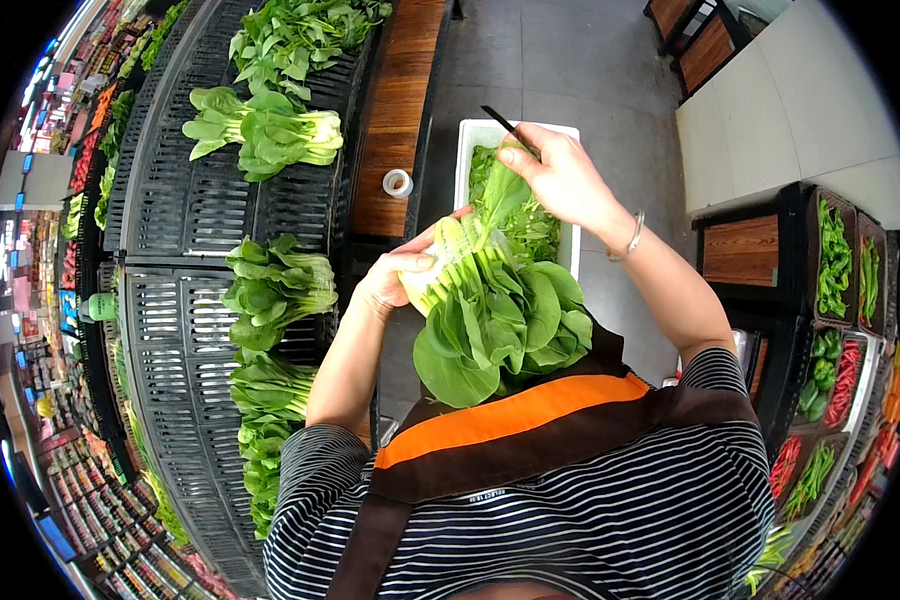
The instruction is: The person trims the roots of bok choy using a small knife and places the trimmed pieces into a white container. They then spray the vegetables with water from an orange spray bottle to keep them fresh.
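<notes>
Gripping a bok choy bunch [495, 315] by its pale stems, the left hand [405, 275] clamps it at chest height — right hand [560, 180] just above, pinching a loose leaf [500, 195] and a dark knife [500, 122] over the white crate [475, 135].

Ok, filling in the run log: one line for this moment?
left hand: holds bok choy bunch | right hand: pulls a leaf, grips knife | white bin below
</notes>
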A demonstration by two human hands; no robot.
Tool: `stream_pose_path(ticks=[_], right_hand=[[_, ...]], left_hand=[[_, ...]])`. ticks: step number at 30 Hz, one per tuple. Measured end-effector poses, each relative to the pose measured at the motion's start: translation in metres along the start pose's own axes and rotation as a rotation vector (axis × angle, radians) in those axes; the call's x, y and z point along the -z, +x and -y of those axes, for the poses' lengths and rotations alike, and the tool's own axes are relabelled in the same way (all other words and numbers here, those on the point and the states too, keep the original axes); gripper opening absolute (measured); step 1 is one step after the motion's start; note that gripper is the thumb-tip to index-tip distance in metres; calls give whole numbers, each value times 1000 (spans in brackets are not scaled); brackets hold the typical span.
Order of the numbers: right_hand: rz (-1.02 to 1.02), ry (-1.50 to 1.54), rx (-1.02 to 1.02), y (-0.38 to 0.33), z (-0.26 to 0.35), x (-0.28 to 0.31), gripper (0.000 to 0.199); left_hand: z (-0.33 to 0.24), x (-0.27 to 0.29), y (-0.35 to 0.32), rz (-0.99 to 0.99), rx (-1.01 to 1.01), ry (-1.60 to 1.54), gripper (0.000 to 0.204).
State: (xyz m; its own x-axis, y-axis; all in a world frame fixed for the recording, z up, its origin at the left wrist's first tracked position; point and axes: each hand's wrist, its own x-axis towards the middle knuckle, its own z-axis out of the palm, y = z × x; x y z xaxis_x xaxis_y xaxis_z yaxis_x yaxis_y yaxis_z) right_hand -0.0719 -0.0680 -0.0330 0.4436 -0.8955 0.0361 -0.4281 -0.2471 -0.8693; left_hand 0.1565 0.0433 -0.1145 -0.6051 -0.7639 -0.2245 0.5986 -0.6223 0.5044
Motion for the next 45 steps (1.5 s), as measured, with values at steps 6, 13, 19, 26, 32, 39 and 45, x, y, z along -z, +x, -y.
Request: stream_pose_path(ticks=[6,13,19,26,32,39,45], right_hand=[[27,602,-433,19,-48,-7,22],[-140,439,-460,35,-98,1,21],[87,458,-555,41,-164,-6,57],[39,679,-537,21,-141,-2,30],[141,488,-105,-15,-25,15,21],[152,424,409,-31,32,-4,17],[202,302,467,-20,49,-16,19]], left_hand=[[2,1,-1,-4,7,-7,98],[21,3,-10,-59,-51,-214,101],[39,16,-5,-74,-96,-288,92],[57,33,-1,-247,-224,66,73],[88,44,4,-454,-327,559,57],[92,41,14,-505,-390,757,55],[94,39,15,-482,-393,686,57]])
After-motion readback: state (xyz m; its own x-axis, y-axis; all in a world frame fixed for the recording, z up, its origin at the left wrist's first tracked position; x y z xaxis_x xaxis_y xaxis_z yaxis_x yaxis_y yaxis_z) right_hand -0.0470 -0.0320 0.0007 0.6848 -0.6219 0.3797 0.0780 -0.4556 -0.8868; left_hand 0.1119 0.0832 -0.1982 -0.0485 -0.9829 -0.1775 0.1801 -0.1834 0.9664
